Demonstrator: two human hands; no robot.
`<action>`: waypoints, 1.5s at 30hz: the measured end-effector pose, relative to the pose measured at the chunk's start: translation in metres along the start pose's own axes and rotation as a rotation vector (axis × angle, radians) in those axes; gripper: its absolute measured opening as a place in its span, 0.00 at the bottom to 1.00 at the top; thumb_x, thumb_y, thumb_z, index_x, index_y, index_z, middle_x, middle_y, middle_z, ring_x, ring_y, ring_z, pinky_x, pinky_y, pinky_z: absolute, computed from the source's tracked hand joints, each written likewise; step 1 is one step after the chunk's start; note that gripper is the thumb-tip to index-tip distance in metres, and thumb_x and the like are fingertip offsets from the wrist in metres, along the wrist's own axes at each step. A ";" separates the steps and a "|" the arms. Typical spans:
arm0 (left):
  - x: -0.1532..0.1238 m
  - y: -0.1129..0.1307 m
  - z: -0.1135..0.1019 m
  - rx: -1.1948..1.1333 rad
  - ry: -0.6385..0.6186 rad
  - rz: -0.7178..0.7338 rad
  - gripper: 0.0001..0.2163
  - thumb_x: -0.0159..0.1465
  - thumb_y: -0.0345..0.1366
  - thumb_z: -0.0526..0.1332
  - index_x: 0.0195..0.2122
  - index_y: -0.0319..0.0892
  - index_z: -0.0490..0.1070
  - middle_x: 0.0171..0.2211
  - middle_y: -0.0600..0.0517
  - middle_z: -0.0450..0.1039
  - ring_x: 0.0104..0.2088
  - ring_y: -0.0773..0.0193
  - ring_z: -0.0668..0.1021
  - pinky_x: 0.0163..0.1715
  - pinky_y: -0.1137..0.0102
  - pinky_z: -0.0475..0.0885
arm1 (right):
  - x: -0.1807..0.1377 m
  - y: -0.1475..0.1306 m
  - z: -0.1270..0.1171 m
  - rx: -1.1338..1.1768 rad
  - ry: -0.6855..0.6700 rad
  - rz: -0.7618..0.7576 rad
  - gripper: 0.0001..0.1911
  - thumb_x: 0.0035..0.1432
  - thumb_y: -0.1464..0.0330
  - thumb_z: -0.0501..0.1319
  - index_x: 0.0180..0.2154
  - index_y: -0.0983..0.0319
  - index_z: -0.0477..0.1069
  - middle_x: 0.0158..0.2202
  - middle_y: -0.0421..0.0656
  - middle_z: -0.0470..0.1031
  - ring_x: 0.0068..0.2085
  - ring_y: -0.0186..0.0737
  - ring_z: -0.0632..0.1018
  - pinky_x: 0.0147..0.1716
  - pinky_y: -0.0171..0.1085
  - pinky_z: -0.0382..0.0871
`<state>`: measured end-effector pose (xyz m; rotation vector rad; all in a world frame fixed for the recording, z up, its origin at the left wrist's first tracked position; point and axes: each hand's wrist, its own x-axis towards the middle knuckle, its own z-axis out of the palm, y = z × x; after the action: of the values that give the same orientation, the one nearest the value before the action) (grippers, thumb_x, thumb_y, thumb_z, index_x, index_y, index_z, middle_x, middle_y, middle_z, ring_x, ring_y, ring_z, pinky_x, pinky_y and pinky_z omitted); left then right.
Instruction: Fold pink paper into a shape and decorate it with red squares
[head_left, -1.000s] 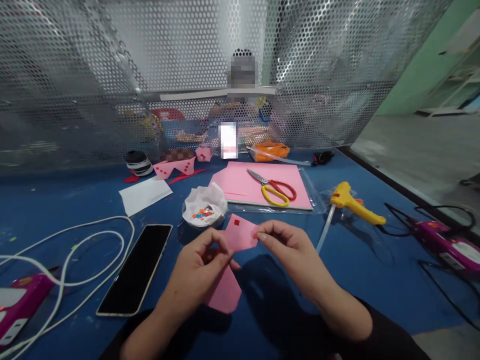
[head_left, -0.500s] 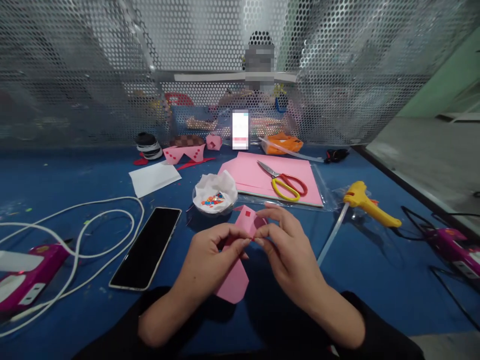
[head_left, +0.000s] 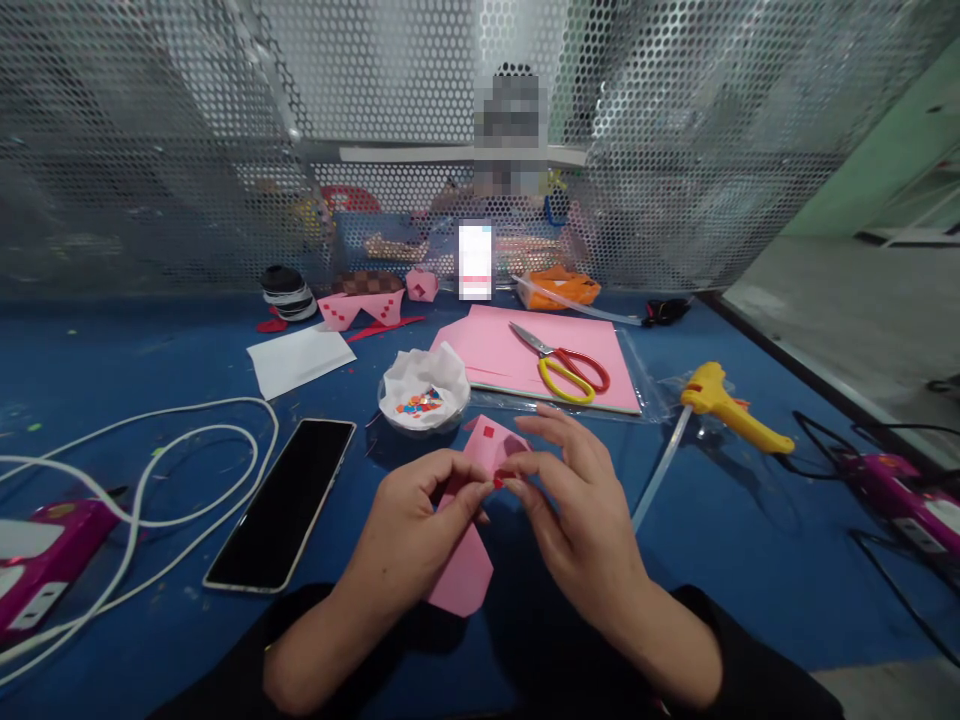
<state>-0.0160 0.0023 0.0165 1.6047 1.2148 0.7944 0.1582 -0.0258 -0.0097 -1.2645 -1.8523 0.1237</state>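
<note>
My left hand (head_left: 420, 520) grips a folded pink paper piece (head_left: 463, 580) between thumb and fingers. The paper slants between my hands, its cut-cornered end pointing toward me. A small red square (head_left: 488, 432) lies on its upper part. At the paper's edge is another tiny red piece (head_left: 498, 484), where my fingertips meet. My right hand (head_left: 581, 500) is closed in a pinch on this red piece, thumb against forefinger, with the other fingers raised. My fingers partly cover the paper's middle.
Ahead stands a paper-lined bowl (head_left: 424, 395) of colourful bits. Scissors (head_left: 559, 362) lie on pink sheets (head_left: 480, 335). A yellow glue gun (head_left: 735, 410) is at right, a phone (head_left: 285, 505) and white cable (head_left: 139, 500) at left. Pink paper glasses (head_left: 364, 308) sit near the perforated screen (head_left: 165, 150).
Slightly more of the tiny red piece shows between my fingertips. Both hands stay close together on the pink paper. The whole view has shifted a little.
</note>
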 end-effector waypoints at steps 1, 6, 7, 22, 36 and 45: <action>0.000 0.000 0.000 -0.001 0.005 -0.006 0.06 0.61 0.38 0.62 0.30 0.43 0.76 0.25 0.54 0.77 0.26 0.65 0.77 0.30 0.71 0.70 | 0.000 0.001 0.000 0.020 0.016 0.035 0.07 0.65 0.72 0.58 0.42 0.55 0.71 0.54 0.47 0.71 0.61 0.49 0.67 0.57 0.56 0.62; 0.000 -0.001 0.000 0.004 0.012 -0.022 0.07 0.62 0.39 0.62 0.30 0.43 0.76 0.25 0.54 0.77 0.26 0.64 0.76 0.29 0.70 0.69 | -0.002 0.003 0.000 0.177 -0.027 0.168 0.03 0.63 0.69 0.61 0.38 0.54 0.72 0.55 0.45 0.71 0.61 0.49 0.67 0.58 0.56 0.62; 0.000 -0.001 0.000 0.008 0.013 -0.017 0.07 0.61 0.39 0.62 0.30 0.43 0.76 0.25 0.54 0.77 0.26 0.64 0.76 0.29 0.70 0.69 | -0.002 0.003 0.001 0.194 -0.041 0.174 0.03 0.63 0.69 0.61 0.38 0.54 0.73 0.56 0.44 0.71 0.61 0.49 0.67 0.58 0.56 0.62; 0.001 -0.005 -0.004 -0.041 0.076 -0.052 0.05 0.58 0.38 0.65 0.31 0.45 0.79 0.24 0.54 0.77 0.25 0.63 0.78 0.29 0.71 0.71 | 0.006 0.010 -0.006 0.518 -0.045 0.530 0.08 0.61 0.63 0.61 0.29 0.57 0.72 0.54 0.47 0.73 0.58 0.50 0.71 0.57 0.50 0.60; 0.003 -0.005 -0.001 -0.047 0.082 -0.043 0.07 0.56 0.36 0.65 0.29 0.45 0.67 0.24 0.58 0.73 0.28 0.64 0.78 0.31 0.70 0.72 | 0.012 0.006 -0.013 0.639 -0.152 0.550 0.09 0.60 0.63 0.59 0.29 0.59 0.69 0.31 0.40 0.74 0.35 0.39 0.72 0.39 0.39 0.64; 0.002 0.006 0.004 -0.263 -0.048 -0.201 0.10 0.61 0.43 0.64 0.37 0.41 0.75 0.18 0.56 0.74 0.20 0.69 0.75 0.24 0.74 0.69 | 0.008 0.006 -0.015 0.502 -0.064 0.363 0.06 0.62 0.68 0.60 0.32 0.57 0.72 0.45 0.43 0.72 0.50 0.43 0.73 0.50 0.43 0.63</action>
<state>-0.0094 0.0030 0.0200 1.2608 1.1639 0.7477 0.1720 -0.0223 0.0010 -1.2242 -1.4918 0.7819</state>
